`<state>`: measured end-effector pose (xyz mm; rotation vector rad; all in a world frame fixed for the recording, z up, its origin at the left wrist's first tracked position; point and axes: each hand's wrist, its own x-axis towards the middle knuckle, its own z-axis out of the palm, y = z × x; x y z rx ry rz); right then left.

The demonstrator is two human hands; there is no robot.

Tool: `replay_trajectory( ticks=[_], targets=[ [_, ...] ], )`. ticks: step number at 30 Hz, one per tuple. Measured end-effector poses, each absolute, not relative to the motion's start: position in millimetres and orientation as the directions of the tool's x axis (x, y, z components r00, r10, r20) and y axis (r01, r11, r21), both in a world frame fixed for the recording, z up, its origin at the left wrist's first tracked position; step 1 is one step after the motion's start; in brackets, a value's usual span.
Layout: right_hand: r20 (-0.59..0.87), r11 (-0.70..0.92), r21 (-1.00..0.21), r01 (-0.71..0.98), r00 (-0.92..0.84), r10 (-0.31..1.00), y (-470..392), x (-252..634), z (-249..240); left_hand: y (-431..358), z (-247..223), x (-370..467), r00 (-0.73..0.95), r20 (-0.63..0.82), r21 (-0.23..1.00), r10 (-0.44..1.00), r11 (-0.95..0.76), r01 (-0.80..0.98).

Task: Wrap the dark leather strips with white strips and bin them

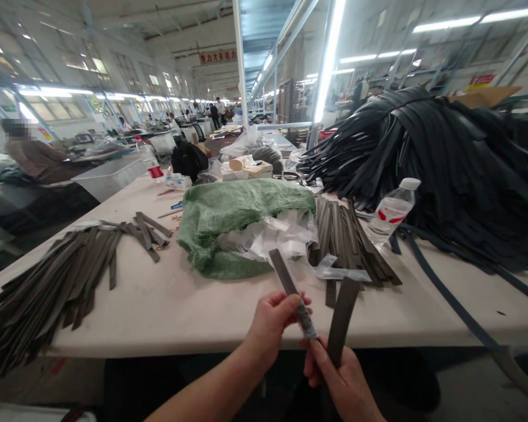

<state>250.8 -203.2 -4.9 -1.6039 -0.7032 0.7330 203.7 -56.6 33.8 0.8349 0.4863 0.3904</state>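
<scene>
Near the table's front edge, my left hand (278, 319) pinches a dark grey strip (283, 271) partway along, its free end pointing up and left. A piece of clear plastic (307, 324) lies around the strip's lower part. Lower and to the right, my right hand (334, 372) is closed on that strip's lower end. A wider strip end (345, 305) stands up from my right hand; whether both ends belong to one strip is hidden. Beyond my hands, a green woven sack (242, 202) holds white plastic pieces (277, 234).
Dark strips (70, 275) lie piled at the left, and more strips (345, 234) right of the sack. A water bottle (393, 211) stands before a large black strip heap (444, 152). Another bottle (149, 161) is at the back left. A seated person (35, 152) is far left.
</scene>
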Motion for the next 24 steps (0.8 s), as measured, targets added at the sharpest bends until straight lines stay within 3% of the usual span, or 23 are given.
replay_trajectory(
  ticks=[3, 9, 17, 24],
  targets=[
    [-0.039, -0.126, -0.987, 0.099, 0.611, 0.791, -199, 254, 0, -68, 29, 194, 0.857, -0.249, 0.798, 0.451, 0.597, -0.082],
    [-0.054, -0.135, -0.982, 0.129, 0.496, 0.867, -201, 249, -13, -28, 50, 196, 0.719, -0.205, 0.716, 0.664, 0.602, -0.352],
    [-0.030, -0.115, -0.985, 0.132, 0.524, 0.851, -172, 241, -5, -56, 21, 176, 0.747, -0.306, 0.735, 0.590, 0.645, -0.208],
    [-0.050, -0.109, -0.987, 0.117, 0.426, 0.904, -155, 237, 7, -39, 24, 152, 0.715, -0.196, 0.813, 0.671, 0.518, -0.264]
  ],
)
